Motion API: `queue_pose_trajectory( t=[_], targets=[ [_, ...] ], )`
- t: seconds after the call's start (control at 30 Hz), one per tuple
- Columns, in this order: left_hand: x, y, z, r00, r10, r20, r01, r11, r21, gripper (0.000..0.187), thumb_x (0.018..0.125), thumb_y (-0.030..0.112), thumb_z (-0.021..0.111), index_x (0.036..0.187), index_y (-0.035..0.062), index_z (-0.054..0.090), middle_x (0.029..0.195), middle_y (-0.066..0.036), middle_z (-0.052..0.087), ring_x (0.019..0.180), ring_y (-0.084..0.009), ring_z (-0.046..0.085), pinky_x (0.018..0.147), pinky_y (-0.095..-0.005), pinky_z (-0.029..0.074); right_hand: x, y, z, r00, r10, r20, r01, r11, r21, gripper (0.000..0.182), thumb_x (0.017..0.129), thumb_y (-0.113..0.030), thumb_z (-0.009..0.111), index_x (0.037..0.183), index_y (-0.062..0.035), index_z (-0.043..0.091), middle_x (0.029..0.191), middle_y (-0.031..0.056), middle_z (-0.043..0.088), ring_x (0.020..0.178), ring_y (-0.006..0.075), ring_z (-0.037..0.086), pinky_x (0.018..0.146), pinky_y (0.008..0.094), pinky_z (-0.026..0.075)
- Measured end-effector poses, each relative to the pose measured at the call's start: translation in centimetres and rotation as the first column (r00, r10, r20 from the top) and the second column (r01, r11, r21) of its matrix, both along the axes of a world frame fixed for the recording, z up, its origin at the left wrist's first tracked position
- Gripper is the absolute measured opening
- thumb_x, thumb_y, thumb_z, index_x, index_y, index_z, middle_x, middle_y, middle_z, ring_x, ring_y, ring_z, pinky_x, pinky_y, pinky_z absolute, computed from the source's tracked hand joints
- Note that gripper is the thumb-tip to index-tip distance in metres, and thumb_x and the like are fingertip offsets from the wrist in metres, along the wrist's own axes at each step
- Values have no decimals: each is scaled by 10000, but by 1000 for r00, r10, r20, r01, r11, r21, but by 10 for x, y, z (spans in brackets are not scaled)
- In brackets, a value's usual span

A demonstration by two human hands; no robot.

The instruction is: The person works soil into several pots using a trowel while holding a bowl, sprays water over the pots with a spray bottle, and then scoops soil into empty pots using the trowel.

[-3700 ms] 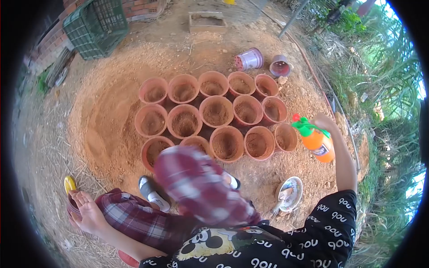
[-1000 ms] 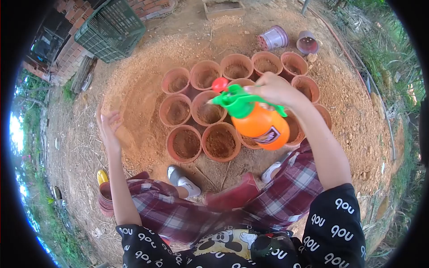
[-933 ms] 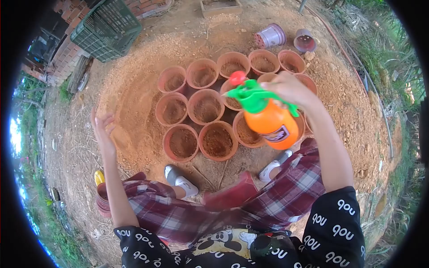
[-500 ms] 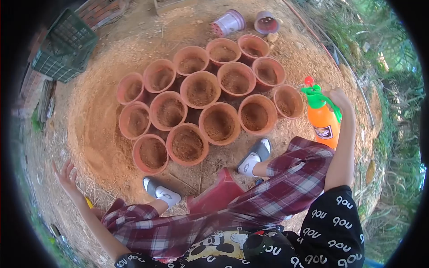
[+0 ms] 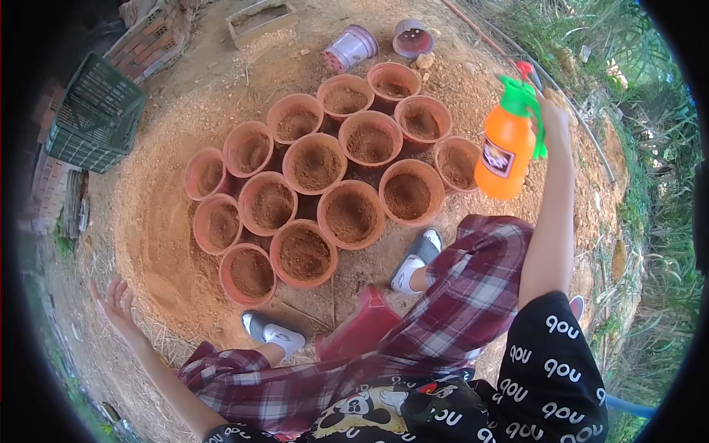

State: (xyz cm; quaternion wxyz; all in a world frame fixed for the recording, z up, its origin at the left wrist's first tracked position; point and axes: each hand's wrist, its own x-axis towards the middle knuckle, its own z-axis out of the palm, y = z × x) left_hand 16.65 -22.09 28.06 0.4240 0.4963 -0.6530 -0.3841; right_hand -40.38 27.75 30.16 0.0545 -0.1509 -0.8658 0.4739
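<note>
My right hand (image 5: 555, 117) is wrapped round the green handle of an orange spray bottle (image 5: 507, 148), which hangs in the air just right of the pots. A red knob tops its green head. My left hand (image 5: 114, 306) is held out at the lower left, fingers spread, with nothing in it. Between my hands, several reddish-brown pots stand close together on the ground, each with soil inside, among them a front pot (image 5: 303, 253), a middle pot (image 5: 314, 164) and a left front pot (image 5: 249, 275).
A red plastic stool (image 5: 358, 325) stands between my feet. Two purple pots, one lying tipped (image 5: 350, 49) and one beside it (image 5: 413, 38), are at the back. A green crate (image 5: 98, 112) and bricks (image 5: 150, 44) are at the upper left; grass lines the right.
The bottle has been raised in my right hand and swung up and slightly left. The view has shifted a little, with the front pots lower in it. My left hand stays spread.
</note>
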Motion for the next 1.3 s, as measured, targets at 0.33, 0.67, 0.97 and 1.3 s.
queue_pose_trajectory(
  t=[0.33, 0.67, 0.97, 1.3],
  targets=[
    [-15, 13, 11, 998, -45, -38, 44, 998, -51, 621, 916, 534, 250, 1398, 141, 236, 1103, -128, 568, 1011, -210, 540, 881, -359, 428, -4, -144, -4, 962, 254, -102, -263, 961, -84, 385, 816, -343, 598, 808, 39, 643, 610, 82, 576, 453, 139, 506, 405, 286, 395],
    [-10, 23, 21, 992, -83, -95, 77, 995, -66, 620, 926, 496, 295, 1400, 111, 193, 1081, -128, 569, 956, -194, 541, 841, -336, 423, 85, -272, 2, 736, 676, 16, -676, 736, 27, 474, 762, -413, 582, 639, 42, 632, 585, 148, 616, 511, 213, 608, 551, 336, 494],
    [-19, 20, 33, 993, -64, -97, 57, 996, -74, 559, 949, 443, 283, 1392, 109, 215, 1056, -124, 576, 926, -177, 542, 800, -294, 430, 204, -376, -8, 346, 937, -50, -938, 344, -36, 474, 793, -384, 566, 630, 58, 621, 586, 183, 614, 557, 262, 639, 597, 348, 519],
    [-11, 20, 33, 995, -74, -69, 72, 997, -32, 541, 957, 413, 278, 1397, 105, 213, 1036, -96, 582, 918, -155, 536, 786, -290, 420, 242, -362, -12, -57, 983, 176, -996, -43, -81, 432, 840, -318, 559, 604, 41, 599, 493, 112, 563, 396, 175, 548, 414, 299, 452]
  ],
)
